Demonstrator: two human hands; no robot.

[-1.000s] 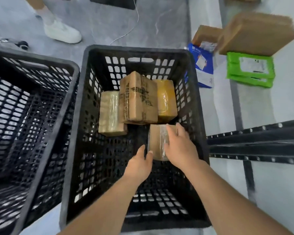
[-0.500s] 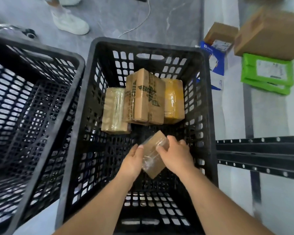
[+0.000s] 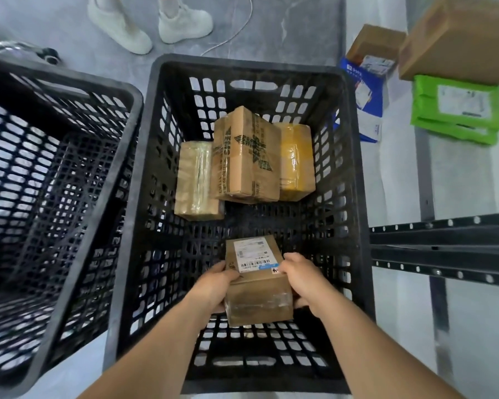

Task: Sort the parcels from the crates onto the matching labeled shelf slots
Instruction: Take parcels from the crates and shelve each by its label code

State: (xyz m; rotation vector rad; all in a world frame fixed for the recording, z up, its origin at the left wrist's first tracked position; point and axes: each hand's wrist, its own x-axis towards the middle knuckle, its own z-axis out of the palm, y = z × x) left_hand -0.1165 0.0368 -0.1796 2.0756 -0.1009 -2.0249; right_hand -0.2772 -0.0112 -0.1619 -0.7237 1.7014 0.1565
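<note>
Left crate [image 3: 55, 197]: stands hard against the middle one, its mesh walls showing no parcel inside from this angle; probably already worked through, though its floor is partly hidden.
Middle crate [image 3: 242, 67]: the one being unloaded, sitting just beside the shelf frame so parcels need only a short carry.
Taped parcel [image 3: 196, 180]: lies flat on the crate floor at the far left of the remaining group, touching the printed one.
Printed box [image 3: 247, 154]: leans on its two neighbours, tilted, so it is likely the easiest next pick.
Yellow parcel [image 3: 296, 161]: lies flat at the right of the group, partly under the printed box's edge.
Left hand [image 3: 213, 286]: grips the left side of the held parcel, fingers curled underneath and thumb on top, forearm reaching straight in from below.
Held parcel [image 3: 257, 286]: lifted near the crate's close wall, label face turned upward, seemingly so the address sticker can be read before choosing a slot.
Right hand [image 3: 303, 280]: clasps the right side, thumb over the label's edge, fingers wrapped below, mirroring the other hand.
Shelf frame [image 3: 444, 243]: black perforated rails to the right, with a green parcel [image 3: 455, 110] and brown cartons beyond; no slot labels are legible here.
</note>
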